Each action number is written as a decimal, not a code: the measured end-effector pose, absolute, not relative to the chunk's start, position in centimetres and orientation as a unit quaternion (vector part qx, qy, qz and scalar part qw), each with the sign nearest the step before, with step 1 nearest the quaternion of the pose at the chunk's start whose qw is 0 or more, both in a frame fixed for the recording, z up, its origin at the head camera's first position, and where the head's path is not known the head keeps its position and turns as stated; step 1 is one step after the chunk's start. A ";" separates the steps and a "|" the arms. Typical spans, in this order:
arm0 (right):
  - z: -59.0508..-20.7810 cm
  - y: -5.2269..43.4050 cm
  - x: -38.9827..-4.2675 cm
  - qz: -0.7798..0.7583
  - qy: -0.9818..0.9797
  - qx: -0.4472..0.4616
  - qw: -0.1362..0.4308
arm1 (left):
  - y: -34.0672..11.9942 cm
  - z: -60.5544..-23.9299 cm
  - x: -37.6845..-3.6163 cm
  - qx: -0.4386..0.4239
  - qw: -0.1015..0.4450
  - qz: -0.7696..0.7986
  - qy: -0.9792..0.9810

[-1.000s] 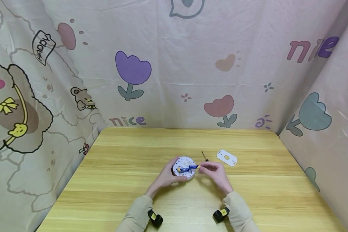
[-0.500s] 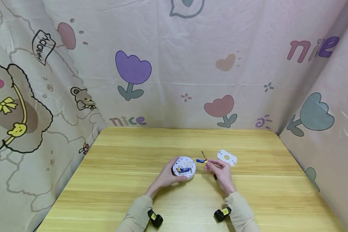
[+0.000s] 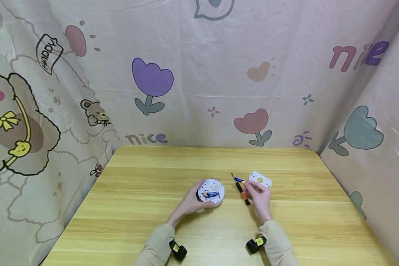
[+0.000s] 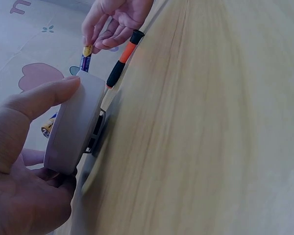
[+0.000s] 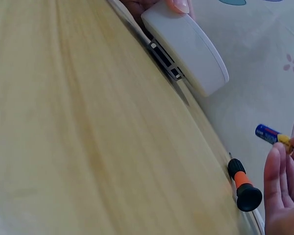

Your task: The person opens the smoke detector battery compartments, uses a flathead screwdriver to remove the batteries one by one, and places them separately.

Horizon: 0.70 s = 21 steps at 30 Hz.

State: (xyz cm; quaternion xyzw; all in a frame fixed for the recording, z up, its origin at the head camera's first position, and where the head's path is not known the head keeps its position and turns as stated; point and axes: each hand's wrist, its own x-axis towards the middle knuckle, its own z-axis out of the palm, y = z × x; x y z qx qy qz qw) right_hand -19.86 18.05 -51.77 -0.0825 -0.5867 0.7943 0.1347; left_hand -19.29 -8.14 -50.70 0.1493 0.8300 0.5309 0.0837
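In the head view my left hand [image 3: 190, 203] grips a round white device [image 3: 217, 186] by its side, its open back tilted up. A blue-and-yellow battery [image 3: 213, 194] lies in the compartment there. The left wrist view shows my thumb on the rim and a battery end [image 4: 46, 130] past the far face. To the right, my right hand [image 3: 261, 197] pinches another blue-and-yellow battery [image 5: 270, 134] by its yellow end, apart from the device. Beside that hand a screwdriver [image 3: 242, 193] with a black-and-orange handle lies on the table.
A white oblong plate [image 3: 265, 180] with a central hole lies behind my right hand, partly covered by it. The wooden table [image 3: 136, 184] ends at a patterned cloth backdrop [image 3: 199, 122]. Black wrist-worn cameras [image 3: 178, 252] sit near both cuffs.
My right hand has drawn the battery away from the device, rightward and slightly back, uncovering the screwdriver handle and overlapping the plate. My left hand and the device have stayed in place.
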 end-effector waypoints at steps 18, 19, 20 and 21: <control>-51.9 18.5 -20.3 0.749 -0.635 -0.139 0.130 | -8.2 -50.6 -19.2 0.151 0.084 0.531 0.829; -51.9 18.6 -20.3 0.742 -0.644 -0.141 0.126 | -8.2 -50.6 -19.2 0.152 0.085 0.532 0.829; -51.8 18.6 -20.3 0.735 -0.652 -0.142 0.122 | -8.2 -50.6 -19.2 0.152 0.087 0.533 0.828; -51.8 18.6 -20.4 0.729 -0.659 -0.144 0.119 | -8.1 -50.6 -19.2 0.153 0.090 0.534 0.827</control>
